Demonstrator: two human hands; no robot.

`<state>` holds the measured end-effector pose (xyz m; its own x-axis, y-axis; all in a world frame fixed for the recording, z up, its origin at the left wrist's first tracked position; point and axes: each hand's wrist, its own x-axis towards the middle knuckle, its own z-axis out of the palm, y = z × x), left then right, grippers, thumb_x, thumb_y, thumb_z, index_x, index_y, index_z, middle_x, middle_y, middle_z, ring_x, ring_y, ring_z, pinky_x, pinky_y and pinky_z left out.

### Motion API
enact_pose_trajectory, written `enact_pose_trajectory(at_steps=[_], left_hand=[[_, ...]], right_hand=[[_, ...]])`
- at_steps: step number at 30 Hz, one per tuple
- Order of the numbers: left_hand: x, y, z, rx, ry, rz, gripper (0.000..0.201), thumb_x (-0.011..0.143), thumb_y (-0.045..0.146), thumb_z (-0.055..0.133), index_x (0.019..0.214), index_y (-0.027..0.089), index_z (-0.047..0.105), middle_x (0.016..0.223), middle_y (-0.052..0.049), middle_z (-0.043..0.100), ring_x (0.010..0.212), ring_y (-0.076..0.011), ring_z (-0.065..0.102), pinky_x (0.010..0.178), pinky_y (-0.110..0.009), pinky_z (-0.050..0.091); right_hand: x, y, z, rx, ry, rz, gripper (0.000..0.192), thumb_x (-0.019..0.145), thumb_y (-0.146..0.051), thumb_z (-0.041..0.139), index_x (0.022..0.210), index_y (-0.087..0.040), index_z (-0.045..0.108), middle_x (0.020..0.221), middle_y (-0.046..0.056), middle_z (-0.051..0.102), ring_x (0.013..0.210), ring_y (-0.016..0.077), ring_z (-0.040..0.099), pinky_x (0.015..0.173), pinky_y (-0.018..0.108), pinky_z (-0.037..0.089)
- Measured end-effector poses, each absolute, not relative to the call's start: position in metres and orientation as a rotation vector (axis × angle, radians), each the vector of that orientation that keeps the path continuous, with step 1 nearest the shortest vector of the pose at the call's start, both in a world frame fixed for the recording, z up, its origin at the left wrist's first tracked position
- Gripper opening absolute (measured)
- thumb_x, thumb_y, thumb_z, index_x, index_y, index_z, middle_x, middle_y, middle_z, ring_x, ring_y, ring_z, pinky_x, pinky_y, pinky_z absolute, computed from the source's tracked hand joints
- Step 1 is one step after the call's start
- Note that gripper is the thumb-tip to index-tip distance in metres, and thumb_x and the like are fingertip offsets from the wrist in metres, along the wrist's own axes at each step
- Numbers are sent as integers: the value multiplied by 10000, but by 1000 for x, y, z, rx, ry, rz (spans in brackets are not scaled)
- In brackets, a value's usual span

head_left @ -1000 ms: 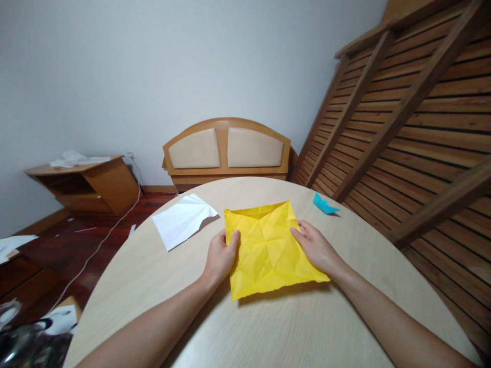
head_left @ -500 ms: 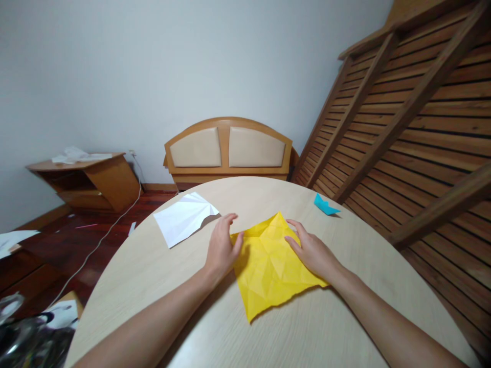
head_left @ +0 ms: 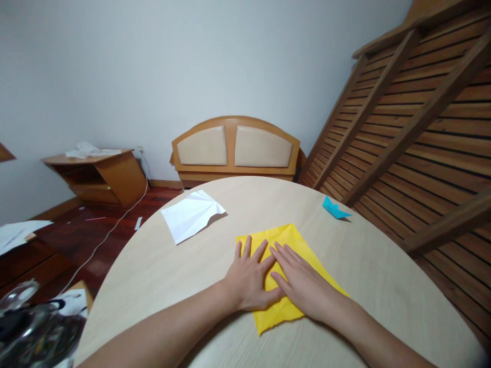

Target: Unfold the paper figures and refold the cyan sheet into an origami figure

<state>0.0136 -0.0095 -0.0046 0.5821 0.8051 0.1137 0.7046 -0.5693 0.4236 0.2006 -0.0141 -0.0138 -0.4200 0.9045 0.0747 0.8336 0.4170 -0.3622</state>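
A creased sheet of yellow paper (head_left: 276, 319) lies on the round wooden table (head_left: 153, 301) in front of me, its near edge ragged. My left hand (head_left: 251, 278) rests flat on the sheet's left part with fingers spread. Over the middle and right of the paper lies my right hand (head_left: 301, 278), palm down, fingers stretched out and close to my left thumb and forefinger. Much of the sheet's middle is hidden under both hands.
A folded-creased white paper (head_left: 192, 217) lies at the table's far left. Toward the far right edge sits a small blue paper boat (head_left: 336, 209). Beyond the table stand a headboard (head_left: 233, 145), a low cabinet (head_left: 95, 179) and leaning wooden slats (head_left: 414, 128).
Both hands have come down from the sheet's side edges onto its surface and moved together. The yellow paper now lies flatter. The view has shifted slightly left.
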Motion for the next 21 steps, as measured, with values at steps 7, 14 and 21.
enact_pose_trajectory(at_steps=[7, 14, 21], left_hand=[[-8, 21, -11, 2492, 1333, 366, 880, 796, 763, 535, 1522, 288, 390, 1620, -157, 262, 1470, -534, 94, 1120, -732, 72], [-11, 23, -8, 2464, 1680, 549, 721, 904, 540, 543, 1466, 98, 451, 1594, -244, 281, 1491, -473, 132, 1168, -643, 136], [8, -27, 9, 2853, 937, 318, 782, 875, 598, 571, 1504, 191, 346, 1535, -194, 417, 1354, -410, 458, 1099, -573, 376]], right_hand=[[223, 7, -17, -1674, -2460, 404, 831, 917, -722, 397, 1563, -206, 313, 1649, 92, 202, 1525, 343, 88, 1222, 579, 151], [218, 16, -21, -1639, -2405, 272, 777, 925, -691, 418, 1536, -213, 380, 1630, 88, 279, 1517, 333, 174, 1216, 554, 186], [223, 24, -23, -1733, -2398, 264, 662, 951, -513, 466, 1541, -229, 371, 1636, 55, 261, 1519, 313, 176, 1225, 520, 170]])
